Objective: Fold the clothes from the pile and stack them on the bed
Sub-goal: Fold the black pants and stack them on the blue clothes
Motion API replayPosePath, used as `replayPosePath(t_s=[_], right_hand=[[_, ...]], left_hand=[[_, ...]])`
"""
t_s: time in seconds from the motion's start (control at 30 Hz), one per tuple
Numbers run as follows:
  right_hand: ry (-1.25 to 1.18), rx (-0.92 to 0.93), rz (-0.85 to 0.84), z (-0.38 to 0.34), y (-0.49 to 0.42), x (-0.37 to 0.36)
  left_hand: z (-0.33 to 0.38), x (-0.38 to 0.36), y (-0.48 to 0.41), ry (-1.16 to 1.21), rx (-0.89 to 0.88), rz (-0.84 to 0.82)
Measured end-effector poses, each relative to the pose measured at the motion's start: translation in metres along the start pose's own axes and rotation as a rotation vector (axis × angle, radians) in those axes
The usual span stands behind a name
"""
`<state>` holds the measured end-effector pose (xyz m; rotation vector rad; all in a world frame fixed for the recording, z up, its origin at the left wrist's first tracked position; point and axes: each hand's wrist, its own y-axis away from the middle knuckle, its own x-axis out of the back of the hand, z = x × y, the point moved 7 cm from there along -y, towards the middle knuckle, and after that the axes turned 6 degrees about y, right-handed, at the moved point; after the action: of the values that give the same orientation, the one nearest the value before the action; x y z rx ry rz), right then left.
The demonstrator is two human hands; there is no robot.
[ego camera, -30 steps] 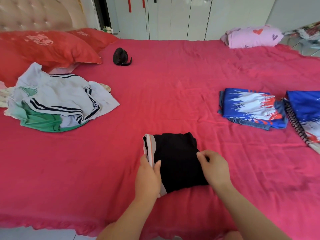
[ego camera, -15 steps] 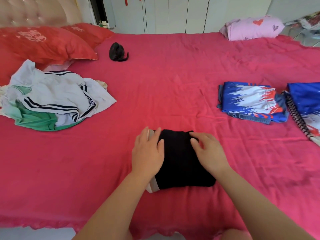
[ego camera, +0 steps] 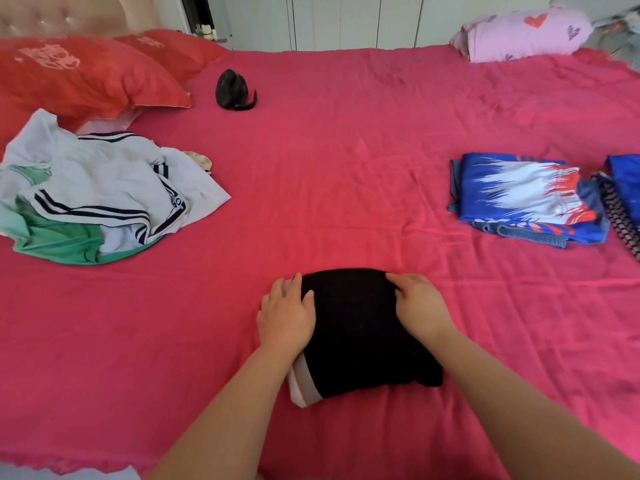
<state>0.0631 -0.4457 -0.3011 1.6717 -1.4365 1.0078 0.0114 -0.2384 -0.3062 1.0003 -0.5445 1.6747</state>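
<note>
Black folded garment (ego camera: 360, 330) lies flat on the red bed (ego camera: 346, 168), near the front edge, centre of the view. A white and orange band shows at its near left corner.

Both hands are on it, palm down. Left hand (ego camera: 285, 313) rests on the garment's left edge, half on the fabric and half on the sheet. Its fingers are straight and together, pointing away from the person, with the thumb lying on the black cloth. It presses and does not grip. Right hand (ego camera: 420, 306) sits on the far right part of the garment with fingers lightly bent, the tips at the far edge near the corner. It lies flat on top with no fabric pinched. The garment's middle is bare between the two hands, and its near right corner sticks out past the right forearm.

Unfolded pile (ego camera: 97, 199) of white, striped and green clothes is at far left on the bed, well apart from the hands. Folded blue stack (ego camera: 526, 195), a blue, white and orange print, is at right, also well apart. Another blue piece (ego camera: 627, 188) lies just beside it, cut off by the frame edge.

Red pillows (ego camera: 79, 71) are at back left, with a small black object (ego camera: 232, 90) near them. A pink bundle (ego camera: 526, 32) is at back right.
</note>
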Motion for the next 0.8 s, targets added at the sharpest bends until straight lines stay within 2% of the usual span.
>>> replayPosePath(t_s=[0.1,0.17,0.27,0.4,0.67,0.8], right_hand=[[-0.126,-0.010,0.018,0.000,0.012,0.022],[-0.195,-0.053,-0.066,-0.002,0.031,0.024],[-0.300,-0.132,-0.170,-0.007,0.063,0.014],[-0.384,-0.120,-0.224,-0.022,0.082,0.012],[-0.796,-0.306,-0.360,-0.028,0.106,0.004],[-0.945,-0.277,-0.296,-0.022,0.106,0.010]], left_hand=[[-0.004,0.015,0.013,0.335,-0.010,0.051],[-0.004,0.021,0.033,0.475,0.002,0.055],[-0.002,0.008,0.060,0.533,0.019,-0.057],[-0.004,-0.006,0.068,0.546,0.084,-0.163],[-0.001,-0.003,0.095,0.939,0.153,-0.210],[0.011,-0.001,0.098,1.039,0.117,-0.217]])
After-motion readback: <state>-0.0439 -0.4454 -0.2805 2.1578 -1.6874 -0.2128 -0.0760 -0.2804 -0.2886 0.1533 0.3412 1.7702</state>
